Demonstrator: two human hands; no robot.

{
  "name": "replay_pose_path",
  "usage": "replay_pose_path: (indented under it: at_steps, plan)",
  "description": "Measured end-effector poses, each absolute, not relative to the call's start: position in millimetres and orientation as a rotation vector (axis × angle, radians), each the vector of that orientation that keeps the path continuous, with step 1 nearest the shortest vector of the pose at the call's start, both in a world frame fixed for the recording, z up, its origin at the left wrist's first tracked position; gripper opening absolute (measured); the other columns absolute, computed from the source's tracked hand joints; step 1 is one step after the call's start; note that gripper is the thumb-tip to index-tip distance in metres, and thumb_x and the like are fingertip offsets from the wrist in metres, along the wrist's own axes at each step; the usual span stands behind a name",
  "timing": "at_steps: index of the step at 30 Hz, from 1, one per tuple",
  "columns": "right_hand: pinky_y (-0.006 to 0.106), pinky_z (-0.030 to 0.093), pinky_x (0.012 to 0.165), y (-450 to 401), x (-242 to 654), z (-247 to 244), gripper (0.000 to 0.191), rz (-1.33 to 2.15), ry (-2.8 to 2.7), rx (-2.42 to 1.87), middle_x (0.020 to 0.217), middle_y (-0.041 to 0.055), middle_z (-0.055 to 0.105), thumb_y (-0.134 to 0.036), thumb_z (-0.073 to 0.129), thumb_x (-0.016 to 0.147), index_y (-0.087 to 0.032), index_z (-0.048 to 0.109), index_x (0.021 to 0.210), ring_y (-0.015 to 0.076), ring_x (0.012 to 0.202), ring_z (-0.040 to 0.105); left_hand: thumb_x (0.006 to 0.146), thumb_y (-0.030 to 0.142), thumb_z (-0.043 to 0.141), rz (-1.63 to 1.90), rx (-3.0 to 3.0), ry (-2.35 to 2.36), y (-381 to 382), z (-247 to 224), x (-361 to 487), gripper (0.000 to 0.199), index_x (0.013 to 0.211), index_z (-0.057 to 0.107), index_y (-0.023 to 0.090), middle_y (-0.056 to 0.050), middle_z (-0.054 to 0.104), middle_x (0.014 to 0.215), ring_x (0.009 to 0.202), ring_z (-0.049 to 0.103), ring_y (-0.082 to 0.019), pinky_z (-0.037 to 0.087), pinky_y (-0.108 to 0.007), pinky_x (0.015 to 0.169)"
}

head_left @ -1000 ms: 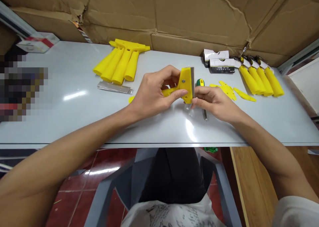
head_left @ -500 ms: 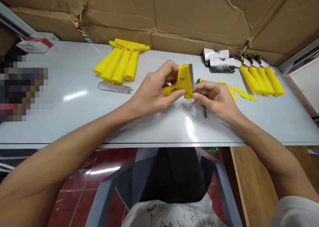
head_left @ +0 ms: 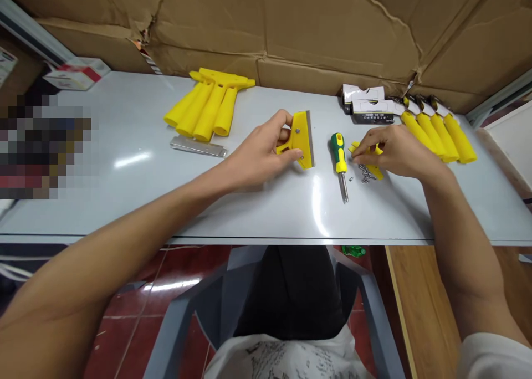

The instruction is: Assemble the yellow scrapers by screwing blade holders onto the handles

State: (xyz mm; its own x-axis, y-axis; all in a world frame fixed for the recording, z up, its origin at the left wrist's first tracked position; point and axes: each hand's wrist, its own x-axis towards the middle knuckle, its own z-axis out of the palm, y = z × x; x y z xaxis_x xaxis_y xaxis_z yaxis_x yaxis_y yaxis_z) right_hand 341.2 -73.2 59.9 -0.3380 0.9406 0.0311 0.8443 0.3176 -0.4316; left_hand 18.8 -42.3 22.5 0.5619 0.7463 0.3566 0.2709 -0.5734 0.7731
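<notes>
My left hand (head_left: 266, 154) is closed around a yellow scraper (head_left: 302, 138), fingers behind and thumb across its head. A grey blade runs along the scraper's right edge, and two screw heads show on its face. Over a small pile of silver screws (head_left: 366, 174), my right hand (head_left: 394, 150) has thumb and fingertips pinched together; whatever they hold is too small to make out. Yellow flat pieces (head_left: 376, 172) lie partly hidden beneath that hand. Between the hands lies a green and yellow screwdriver (head_left: 339, 160), its metal tip toward me.
Several yellow scraper handles (head_left: 203, 110) lie at the back left, with metal blades (head_left: 198, 146) in front. Black and white boxes (head_left: 372, 111) and several scrapers with covered heads (head_left: 440, 135) stand at the back right. Cardboard (head_left: 307, 41) walls the table's far side.
My right hand has left the scraper's blade edge and moved right to the screws, uncovering the screwdriver. My left hand has shifted slightly left with the scraper still in it.
</notes>
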Motion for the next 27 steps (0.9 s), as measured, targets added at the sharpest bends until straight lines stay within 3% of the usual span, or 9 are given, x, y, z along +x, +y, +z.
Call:
replay_pose_path:
  at_steps: [5,10,13,18,22,27]
  plan:
    - [0.044,0.054,0.088,-72.7,334.7,52.6,0.009,0.359,-2.38,-1.711,0.097,0.0046,0.082,-0.024,0.076,0.089,-0.026,0.085,0.088,0.0262,0.088,0.074,0.089,0.014,0.07,0.657,1.724,0.976,-55.1,43.2,24.2,0.029,0.108,0.05,0.023,-0.001,0.076,0.096,0.077,0.071,-0.013,0.052,-0.024,0.063]
    - [0.043,0.051,0.081,-72.3,332.3,53.9,0.01,0.272,-2.364,-1.707,0.093,0.0072,0.081,-0.024,0.072,0.093,-0.022,0.081,0.09,0.024,0.083,0.07,0.086,0.002,0.066,0.52,1.541,1.113,-63.4,58.5,30.3,0.031,0.103,0.049,0.022,0.003,0.068,0.077,0.055,0.053,-0.008,0.036,-0.025,0.052]
    - [0.041,0.052,0.075,-76.0,326.9,56.4,0.011,0.321,-2.17,-1.598,0.086,0.0056,0.08,-0.03,0.076,0.092,-0.021,0.081,0.089,0.0197,0.072,0.067,0.086,0.002,0.066,0.487,1.493,1.128,-64.6,59.1,31.9,0.031,0.104,0.05,0.022,0.004,0.068,0.074,0.055,0.052,-0.009,0.036,-0.027,0.054]
    - [0.038,0.06,0.072,-92.0,301.5,55.0,0.012,0.569,-1.919,-1.256,0.092,0.0048,0.084,-0.035,0.085,0.089,-0.024,0.086,0.092,0.0198,0.077,0.074,0.089,0.004,0.067,0.503,1.451,1.091,-67.8,59.3,32.2,0.031,0.108,0.05,0.022,0.004,0.066,0.07,0.053,0.052,-0.01,0.037,-0.026,0.056]
    - [0.036,0.059,0.068,-106.1,276.6,48.7,0.007,0.614,-1.964,-1.152,0.093,0.0026,0.086,-0.03,0.086,0.091,-0.026,0.088,0.096,0.0184,0.076,0.075,0.089,0.005,0.068,0.518,1.428,1.034,-73.0,62.4,32.5,0.029,0.107,0.051,0.021,0.004,0.066,0.07,0.053,0.053,-0.01,0.038,-0.026,0.057]
    - [0.04,0.06,0.084,-109.9,262.1,39.4,0.008,0.427,-2.143,-0.924,0.101,0.0034,0.083,-0.022,0.083,0.095,-0.027,0.086,0.099,0.0198,0.091,0.074,0.088,0.006,0.071,0.502,1.386,0.953,-80.0,64.9,33.8,0.028,0.106,0.054,0.02,0.003,0.067,0.073,0.055,0.056,-0.01,0.04,-0.025,0.058]
